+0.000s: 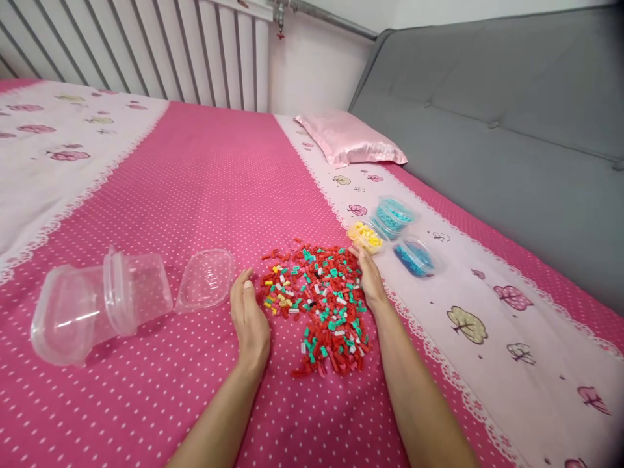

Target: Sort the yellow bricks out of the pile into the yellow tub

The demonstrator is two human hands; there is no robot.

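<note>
A heap of small plastic bricks point(322, 299), mostly red with teal, white and yellow ones mixed in, lies on the pink dotted bedspread point(209, 188). My left hand point(249, 315) stands on its edge against the heap's left side, fingers straight and together, holding nothing. My right hand point(370, 279) rests at the heap's right side, fingers stretched out toward a small tub of yellow bricks point(365, 237). Behind that tub stand a tub of teal bricks point(394, 216) and a tub of blue bricks point(414, 257).
Two clear empty containers point(97, 305) lie on their sides at the left, with a clear lid point(205, 279) beside them. A pink pillow point(348, 138) lies at the far end, a grey sofa back point(511, 130) runs along the right, and a radiator point(160, 45) stands behind the bed.
</note>
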